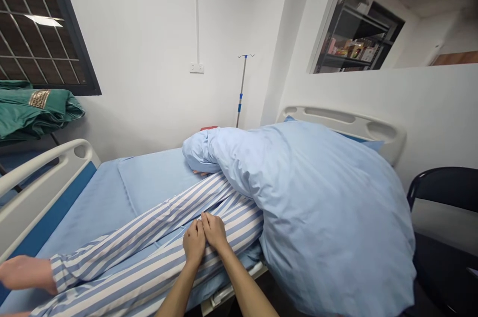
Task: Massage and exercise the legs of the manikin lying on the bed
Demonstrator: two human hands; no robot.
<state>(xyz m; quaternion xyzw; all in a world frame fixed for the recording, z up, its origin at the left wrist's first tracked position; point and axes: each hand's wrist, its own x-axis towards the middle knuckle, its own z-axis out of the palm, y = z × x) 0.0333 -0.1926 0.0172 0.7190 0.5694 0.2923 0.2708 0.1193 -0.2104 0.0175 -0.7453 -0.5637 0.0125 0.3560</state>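
My left hand (194,241) and my right hand (214,230) are side by side over the near thigh of a figure lying on the bed, thumb sides touching. Both are closed, with fingers curled down toward the blue-and-white striped trousers (149,257); whether they pinch the cloth is hidden. A light blue quilt (321,207) is folded back over the figure's upper body and hangs over the bed's near side. From under its far edge a few fingertips (200,173) show. One bare foot (28,273) sticks out of a trouser leg at the lower left.
The bed has a blue sheet (149,172), a footboard (74,150) at left and a headboard (351,120) at right. Behind it stands a drip pole (242,87). A dark chair (446,192) is at the right; green cloth (41,112) lies at the left.
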